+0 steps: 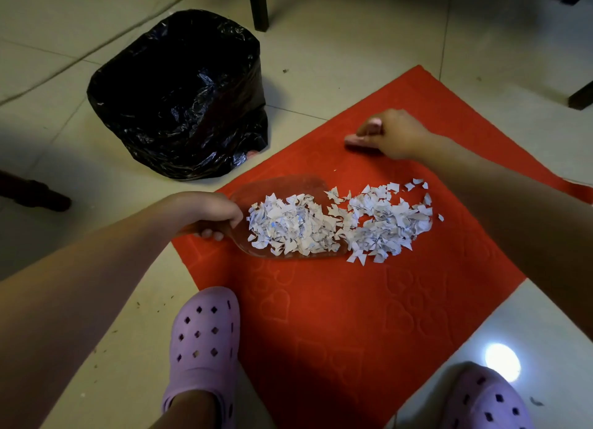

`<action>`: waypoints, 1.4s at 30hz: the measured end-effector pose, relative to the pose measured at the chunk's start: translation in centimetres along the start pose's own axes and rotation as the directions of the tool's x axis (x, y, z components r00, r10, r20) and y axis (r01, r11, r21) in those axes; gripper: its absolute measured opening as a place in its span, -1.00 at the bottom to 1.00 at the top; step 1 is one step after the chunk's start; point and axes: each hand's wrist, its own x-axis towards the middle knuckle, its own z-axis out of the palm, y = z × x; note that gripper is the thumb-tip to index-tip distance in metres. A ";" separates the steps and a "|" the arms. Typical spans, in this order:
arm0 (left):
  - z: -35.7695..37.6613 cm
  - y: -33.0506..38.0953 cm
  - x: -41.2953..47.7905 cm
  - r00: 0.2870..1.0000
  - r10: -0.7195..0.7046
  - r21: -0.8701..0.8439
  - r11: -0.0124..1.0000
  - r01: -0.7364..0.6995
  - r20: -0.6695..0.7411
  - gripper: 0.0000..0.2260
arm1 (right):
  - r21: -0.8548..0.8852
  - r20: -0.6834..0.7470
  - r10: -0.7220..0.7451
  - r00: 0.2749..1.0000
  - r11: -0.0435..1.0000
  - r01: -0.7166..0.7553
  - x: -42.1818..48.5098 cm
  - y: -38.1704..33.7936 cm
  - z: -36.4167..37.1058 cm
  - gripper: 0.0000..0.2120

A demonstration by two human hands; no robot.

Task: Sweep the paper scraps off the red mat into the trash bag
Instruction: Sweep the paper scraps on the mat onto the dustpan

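Item: sweeping job, roughly half done, by my reckoning.
- Paper scraps: one heap at mat centre. The 9 o'clock half lies in a clear scoop; the 3 o'clock half lies on the red mat, with loose bits around it.
- Trash bag: black, mouth open, on the floor at 10 o'clock off the mat. No scraps visible inside.
- Outstanding: gather the rest, tip the scoop into the bag.
- Left hand: fingers curled round the scoop's handle end, scoop lying on the mat.
- Right hand: at 1 o'clock from the heap, low on the mat, gripping a small pink tool; its type is unclear.
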 end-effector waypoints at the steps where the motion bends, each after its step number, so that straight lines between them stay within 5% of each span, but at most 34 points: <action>1: 0.0 0.0 0.0 1.000 0.001 0.000 1.000 -0.001 0.002 -0.90 | -0.004 0.068 -0.050 0.996 0.999 0.051 -0.5 -0.3 0.1 -0.65; 7: 0.0 0.2 -0.4 1.000 0.007 0.021 1.000 -0.007 0.005 -0.88 | -0.009 0.305 -0.197 0.932 0.978 0.210 -4.5 -0.5 -2.3 -0.79; 13: -0.1 0.2 -0.4 1.000 -0.003 0.013 1.000 0.003 -0.009 -0.88 | 0.041 -0.128 -0.080 0.989 0.995 0.085 -2.0 0.2 -2.0 -0.76; 18: 0.1 0.1 -0.2 1.000 0.005 -0.001 1.000 -0.005 -0.002 -0.89 | 0.119 -0.290 0.113 0.951 0.990 -0.081 0.8 -0.3 0.6 -0.76; 24: 0.0 0.1 -0.1 1.000 0.003 0.015 1.000 -0.003 0.002 -0.88 | 0.045 -0.010 -0.044 0.999 0.998 0.044 0.0 -1.6 0.9 -0.63; 28: 0.1 0.2 -0.4 1.000 0.005 0.023 1.000 -0.005 -0.002 -0.87 | -0.028 0.233 -0.209 0.950 0.975 0.221 -3.2 -1.6 0.5 -0.74; 32: 0.0 0.2 -0.4 1.000 -0.002 0.015 1.000 0.002 -0.005 -0.88 | -0.047 0.271 -0.250 0.930 0.961 0.272 -4.7 -0.6 -0.5 -0.80; 37: 0.0 0.0 -0.2 1.000 -0.004 -0.002 1.000 0.004 -0.001 -0.89 | -0.005 -0.010 -0.191 0.982 0.982 0.191 -3.9 -0.6 -2.2 -0.74; 42: 0.1 0.0 -0.3 1.000 -0.002 -0.011 1.000 0.002 -0.007 -0.91 | 0.122 -0.317 0.103 0.943 0.990 -0.067 -0.5 0.1 -0.4 -0.74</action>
